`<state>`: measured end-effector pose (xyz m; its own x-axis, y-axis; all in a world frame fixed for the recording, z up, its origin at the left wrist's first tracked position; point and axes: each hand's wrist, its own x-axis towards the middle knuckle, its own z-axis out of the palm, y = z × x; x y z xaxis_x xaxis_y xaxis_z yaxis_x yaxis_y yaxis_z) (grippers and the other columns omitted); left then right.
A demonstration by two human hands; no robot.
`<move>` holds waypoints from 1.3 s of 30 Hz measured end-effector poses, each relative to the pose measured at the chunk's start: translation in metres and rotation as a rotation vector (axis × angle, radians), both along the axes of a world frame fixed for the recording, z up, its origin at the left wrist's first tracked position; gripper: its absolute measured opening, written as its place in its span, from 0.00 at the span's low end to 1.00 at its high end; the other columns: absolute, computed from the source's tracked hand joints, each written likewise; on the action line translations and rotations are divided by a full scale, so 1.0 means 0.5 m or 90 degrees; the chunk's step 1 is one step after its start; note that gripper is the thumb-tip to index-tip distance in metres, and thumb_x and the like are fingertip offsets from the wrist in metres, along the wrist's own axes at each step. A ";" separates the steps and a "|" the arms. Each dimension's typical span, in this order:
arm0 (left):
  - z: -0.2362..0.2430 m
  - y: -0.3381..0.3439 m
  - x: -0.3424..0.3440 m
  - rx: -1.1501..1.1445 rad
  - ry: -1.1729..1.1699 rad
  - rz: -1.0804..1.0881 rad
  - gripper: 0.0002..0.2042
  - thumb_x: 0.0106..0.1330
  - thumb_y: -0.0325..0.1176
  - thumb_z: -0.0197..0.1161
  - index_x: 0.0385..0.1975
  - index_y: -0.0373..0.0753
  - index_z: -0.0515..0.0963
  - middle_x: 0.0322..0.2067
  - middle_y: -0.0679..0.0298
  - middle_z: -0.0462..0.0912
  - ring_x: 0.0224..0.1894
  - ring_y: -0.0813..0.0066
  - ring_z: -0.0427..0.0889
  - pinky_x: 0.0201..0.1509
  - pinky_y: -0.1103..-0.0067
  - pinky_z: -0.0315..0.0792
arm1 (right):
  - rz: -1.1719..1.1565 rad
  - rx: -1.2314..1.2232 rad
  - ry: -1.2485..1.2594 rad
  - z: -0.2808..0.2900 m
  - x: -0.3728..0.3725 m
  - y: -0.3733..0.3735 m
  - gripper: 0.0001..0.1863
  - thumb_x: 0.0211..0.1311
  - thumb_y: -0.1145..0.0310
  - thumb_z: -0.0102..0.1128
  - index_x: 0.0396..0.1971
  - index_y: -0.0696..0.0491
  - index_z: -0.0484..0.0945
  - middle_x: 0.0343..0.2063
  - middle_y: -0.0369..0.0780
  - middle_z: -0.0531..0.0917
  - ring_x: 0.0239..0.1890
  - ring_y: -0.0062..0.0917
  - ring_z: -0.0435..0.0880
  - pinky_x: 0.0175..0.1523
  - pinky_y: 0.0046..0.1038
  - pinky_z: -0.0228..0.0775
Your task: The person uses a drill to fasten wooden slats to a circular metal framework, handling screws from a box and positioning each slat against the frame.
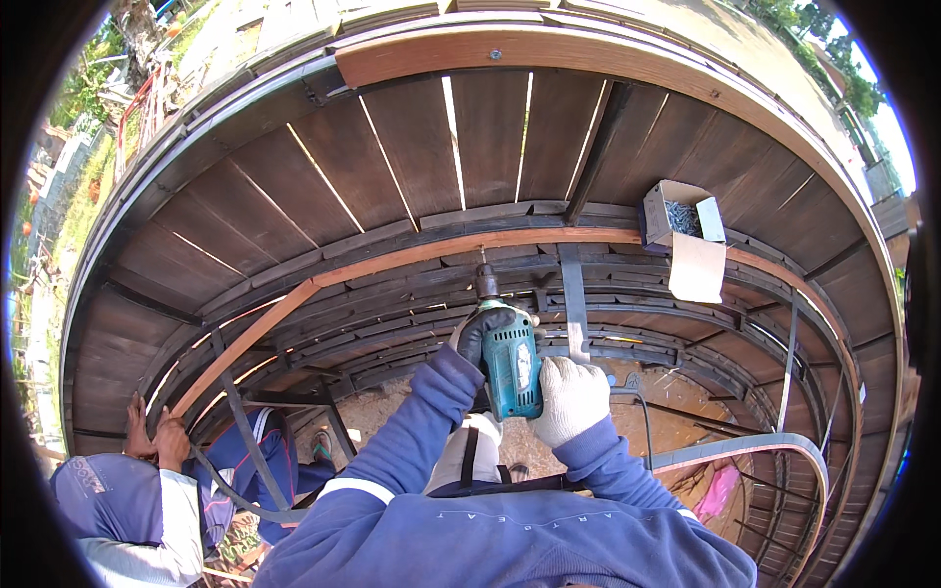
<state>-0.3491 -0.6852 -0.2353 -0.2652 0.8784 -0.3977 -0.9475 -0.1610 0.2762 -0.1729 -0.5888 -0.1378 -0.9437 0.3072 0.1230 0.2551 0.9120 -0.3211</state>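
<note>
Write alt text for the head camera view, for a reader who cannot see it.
Both gloved hands, left hand and right hand, grip a teal power drill whose bit meets a light wooden rail on a dark brown slatted wooden fence. An open cardboard box of screws sits on the rail; a co-worker's bare hands hold it lower left.

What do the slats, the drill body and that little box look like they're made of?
Slats: likely wood, dark brown stain, grain visible. Drill: teal casing, probably plastic, held by both gloved hands, left hand and right hand. Box: cardboard with folded flaps, holding grey metal screws.
</note>
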 end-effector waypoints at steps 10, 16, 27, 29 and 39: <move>-0.027 -0.063 0.076 -0.021 0.002 0.010 0.24 0.64 0.38 0.70 0.58 0.36 0.75 0.49 0.44 0.85 0.53 0.44 0.86 0.61 0.49 0.80 | 0.060 -0.005 -0.020 0.044 0.086 -0.037 0.27 0.39 0.59 0.76 0.40 0.54 0.78 0.32 0.41 0.82 0.36 0.38 0.85 0.42 0.40 0.72; 0.084 -0.121 0.141 -0.003 -0.046 0.058 0.22 0.66 0.41 0.70 0.55 0.36 0.77 0.47 0.49 0.86 0.51 0.49 0.87 0.56 0.54 0.83 | 0.126 -0.080 -0.115 0.118 0.120 -0.053 0.27 0.39 0.57 0.74 0.42 0.53 0.78 0.34 0.41 0.82 0.36 0.39 0.85 0.42 0.42 0.74; 0.161 -0.149 0.212 0.044 0.068 0.092 0.24 0.62 0.36 0.71 0.57 0.35 0.75 0.52 0.45 0.84 0.55 0.44 0.85 0.63 0.49 0.79 | 0.184 -0.054 -0.082 0.151 0.189 -0.044 0.36 0.36 0.58 0.75 0.50 0.56 0.77 0.41 0.42 0.82 0.41 0.40 0.84 0.46 0.42 0.73; 0.188 -0.144 0.230 0.045 0.132 0.092 0.24 0.60 0.34 0.71 0.56 0.36 0.75 0.51 0.45 0.84 0.54 0.44 0.85 0.63 0.50 0.80 | 0.208 -0.057 -0.076 0.160 0.207 -0.028 0.38 0.36 0.58 0.75 0.53 0.57 0.77 0.42 0.42 0.81 0.42 0.41 0.84 0.47 0.42 0.73; 0.220 -0.175 0.342 0.051 0.263 0.190 0.20 0.60 0.34 0.70 0.52 0.37 0.77 0.48 0.46 0.84 0.52 0.47 0.86 0.59 0.55 0.82 | 0.398 -0.231 -0.016 0.164 0.265 0.132 0.26 0.49 0.61 0.72 0.49 0.55 0.81 0.36 0.46 0.85 0.39 0.44 0.86 0.44 0.42 0.78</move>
